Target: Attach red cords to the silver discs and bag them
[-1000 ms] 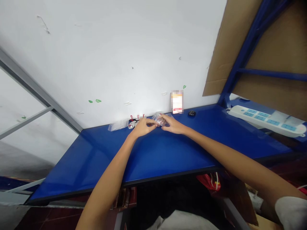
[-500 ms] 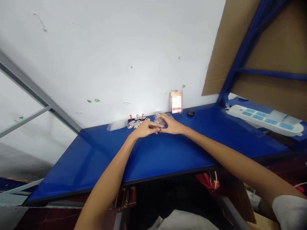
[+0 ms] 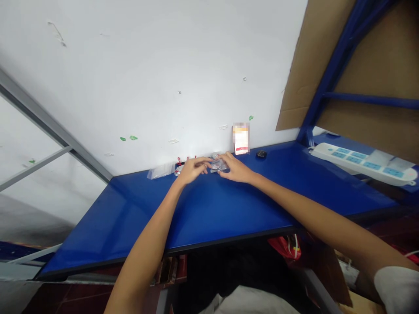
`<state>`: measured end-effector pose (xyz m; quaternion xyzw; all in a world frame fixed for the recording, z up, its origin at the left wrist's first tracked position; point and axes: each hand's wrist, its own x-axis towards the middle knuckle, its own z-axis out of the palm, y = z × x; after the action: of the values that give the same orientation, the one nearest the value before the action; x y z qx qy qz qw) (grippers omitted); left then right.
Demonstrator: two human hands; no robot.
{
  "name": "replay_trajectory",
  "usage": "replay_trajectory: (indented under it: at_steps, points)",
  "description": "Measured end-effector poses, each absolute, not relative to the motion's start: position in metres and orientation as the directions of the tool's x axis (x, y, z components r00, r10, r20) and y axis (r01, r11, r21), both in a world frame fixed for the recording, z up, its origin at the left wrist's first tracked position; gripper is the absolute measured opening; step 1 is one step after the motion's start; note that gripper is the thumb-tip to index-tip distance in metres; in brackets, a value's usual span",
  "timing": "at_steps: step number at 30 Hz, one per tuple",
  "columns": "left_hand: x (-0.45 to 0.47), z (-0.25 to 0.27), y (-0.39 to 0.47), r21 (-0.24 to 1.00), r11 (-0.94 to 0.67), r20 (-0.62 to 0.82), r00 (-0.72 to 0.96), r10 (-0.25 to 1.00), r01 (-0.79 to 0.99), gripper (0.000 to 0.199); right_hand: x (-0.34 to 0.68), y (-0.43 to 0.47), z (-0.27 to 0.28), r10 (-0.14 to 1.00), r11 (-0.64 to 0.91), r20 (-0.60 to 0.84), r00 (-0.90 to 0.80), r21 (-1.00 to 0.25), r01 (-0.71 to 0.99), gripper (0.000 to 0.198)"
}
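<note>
My right hand [image 3: 238, 169] is at the back of the blue table, its thumb and fingers closed around the right side of a clear plastic bag [image 3: 218, 165]. Something shiny shows inside the bag, too small to make out. Just left of it my left hand [image 3: 194, 170] has its fingers apart and pointing at the bag, with nothing visible in them. Behind and beside that hand lie silver discs with red loops [image 3: 178, 169], mostly hidden by it.
Flat clear plastic bags [image 3: 161, 171] lie left of the discs. A phone-like panel with a blurred screen [image 3: 241, 138] leans on the white wall, near a small black object [image 3: 261, 154]. A white power strip [image 3: 363, 163] sits at the right. The blue table [image 3: 225, 213] has a dark front edge.
My left hand has drawn away to the left from the bag and my right hand, and now covers most of the discs. The right hand stays at the bag.
</note>
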<state>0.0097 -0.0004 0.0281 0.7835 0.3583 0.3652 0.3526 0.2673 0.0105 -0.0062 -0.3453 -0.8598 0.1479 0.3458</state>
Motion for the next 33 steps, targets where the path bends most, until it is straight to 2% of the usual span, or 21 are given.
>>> replay_trajectory:
  at_steps: [2, 5, 7, 9, 14, 17, 21, 24, 30, 33]
  points:
    - [-0.002, 0.026, 0.007, 0.782, -0.501, 0.417, 0.285, 0.863, 0.371, 0.040, 0.269, 0.011, -0.005, 0.701, 0.713, 0.506, -0.502, -0.474, 0.517, 0.055]
    - [-0.019, 0.016, 0.019, 0.624, -0.370, 0.490, 0.023, 0.871, 0.688, 0.029, 0.269, 0.009, -0.003, 0.689, 0.723, 0.528, -0.496, -0.458, 0.517, 0.060]
    - [-0.028, 0.007, 0.027, 0.491, -0.294, 0.489, 0.020, 0.872, 0.820, 0.026, 0.267, 0.008, -0.002, 0.677, 0.735, 0.537, -0.503, -0.463, 0.495, 0.062]
    - [-0.034, -0.003, 0.034, 0.413, -0.288, 0.451, 0.080, 0.889, 0.864, 0.026, 0.264, 0.006, -0.003, 0.665, 0.747, 0.546, -0.510, -0.465, 0.475, 0.063]
    - [-0.039, -0.015, 0.043, 0.390, -0.295, 0.402, 0.126, 0.907, 0.872, 0.021, 0.260, 0.006, -0.006, 0.656, 0.755, 0.543, -0.525, -0.451, 0.477, 0.060]
    - [-0.039, -0.013, 0.044, 0.443, -0.319, 0.448, 0.101, 0.888, 0.838, 0.015, 0.261, 0.006, -0.006, 0.658, 0.753, 0.533, -0.531, -0.451, 0.480, 0.058]
    - [-0.035, -0.002, 0.037, 0.705, -0.306, 0.395, 0.004, 0.919, 0.639, 0.025, 0.262, 0.005, -0.005, 0.656, 0.755, 0.530, -0.538, -0.453, 0.474, 0.058]
    - [-0.025, 0.010, 0.029, 0.854, -0.289, 0.302, 0.041, 0.953, 0.432, 0.033, 0.263, 0.006, -0.005, 0.660, 0.751, 0.532, -0.531, -0.449, 0.485, 0.057]
    - [0.014, 0.025, 0.005, 0.938, -0.317, 0.299, 0.132, 0.945, 0.141, 0.042, 0.264, 0.008, -0.004, 0.657, 0.750, 0.567, -0.497, -0.419, 0.512, 0.058]
    - [0.030, 0.025, -0.004, 0.968, -0.252, 0.247, 0.154, 0.957, 0.014, 0.043, 0.264, 0.007, -0.004, 0.636, 0.767, 0.585, -0.503, -0.403, 0.500, 0.058]
